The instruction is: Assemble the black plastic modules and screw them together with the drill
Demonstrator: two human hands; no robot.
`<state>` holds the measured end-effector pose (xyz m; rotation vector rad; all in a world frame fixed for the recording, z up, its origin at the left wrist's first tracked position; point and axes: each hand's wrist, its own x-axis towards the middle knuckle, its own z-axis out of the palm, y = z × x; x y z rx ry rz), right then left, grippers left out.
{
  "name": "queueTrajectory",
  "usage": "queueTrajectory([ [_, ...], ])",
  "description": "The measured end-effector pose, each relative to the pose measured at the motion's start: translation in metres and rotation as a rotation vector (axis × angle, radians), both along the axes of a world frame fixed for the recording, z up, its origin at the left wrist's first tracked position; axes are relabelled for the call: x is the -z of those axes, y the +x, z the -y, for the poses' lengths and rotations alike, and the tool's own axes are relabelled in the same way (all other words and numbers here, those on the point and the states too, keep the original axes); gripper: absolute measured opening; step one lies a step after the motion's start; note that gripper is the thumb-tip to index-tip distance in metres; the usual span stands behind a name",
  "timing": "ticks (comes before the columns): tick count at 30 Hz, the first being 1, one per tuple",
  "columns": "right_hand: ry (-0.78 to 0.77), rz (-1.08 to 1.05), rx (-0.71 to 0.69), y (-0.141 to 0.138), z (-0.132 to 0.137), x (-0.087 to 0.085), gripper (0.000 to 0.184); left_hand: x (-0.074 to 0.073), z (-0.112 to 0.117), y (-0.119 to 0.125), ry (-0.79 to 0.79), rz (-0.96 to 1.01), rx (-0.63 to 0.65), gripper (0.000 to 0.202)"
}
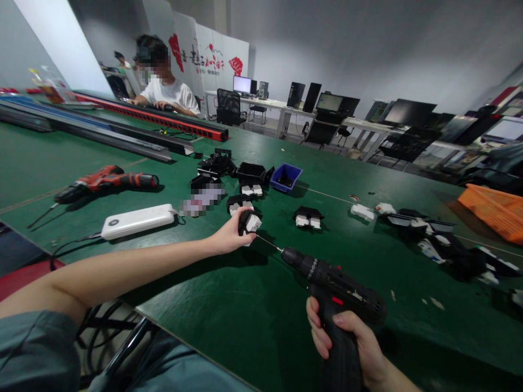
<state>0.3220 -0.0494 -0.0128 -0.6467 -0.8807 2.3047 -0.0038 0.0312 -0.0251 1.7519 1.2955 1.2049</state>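
Observation:
My left hand [231, 234] reaches out over the green table [253, 305] and grips a small black-and-white socket part [249, 222], holding it down on the surface. My right hand [347, 340] is wrapped round the handle of a black cordless drill [335, 283]. The drill's thin bit points up and left, and its tip meets the socket part at my left hand's fingers. More black-and-white socket parts [308, 218] lie just beyond.
A red-and-black drill [104, 182] and a white power bank [138, 220] lie at the left. A blue bin [286, 177], a black bin [250, 173], an orange crate [492, 209] and scattered parts [433, 237] sit further out. Another person [167, 87] works at the far end beside long rails [163, 122].

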Motion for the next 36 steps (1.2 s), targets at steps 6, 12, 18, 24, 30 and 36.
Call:
queueTrajectory([
  [6,-0.003,-0.002,0.002,-0.0008,0.0001,-0.0022,0.028,-0.0025,0.0012,0.0004,0.001,-0.002,-0.004,0.065],
  [12,-0.009,0.003,0.011,-0.0006,0.0002,-0.0029,0.029,-0.0047,0.0027,0.0015,-0.027,0.024,0.016,0.068],
  [18,-0.017,-0.002,0.014,0.0003,0.0008,-0.0018,0.029,-0.0076,0.005,0.0033,-0.057,0.031,0.012,0.068],
  [24,-0.024,0.003,0.02,0.0013,0.0004,-0.0014,0.029,-0.0093,0.0061,0.0034,-0.065,0.053,0.046,0.069],
  [30,-0.029,0.009,0.017,0.001,0.0014,-0.0031,0.03,-0.0098,0.0066,0.0033,-0.057,0.066,0.059,0.072],
  [36,-0.033,-0.009,0.029,0.0014,0.0004,-0.0006,0.03,-0.0052,0.0036,0.0021,-0.065,0.072,0.033,0.069],
])
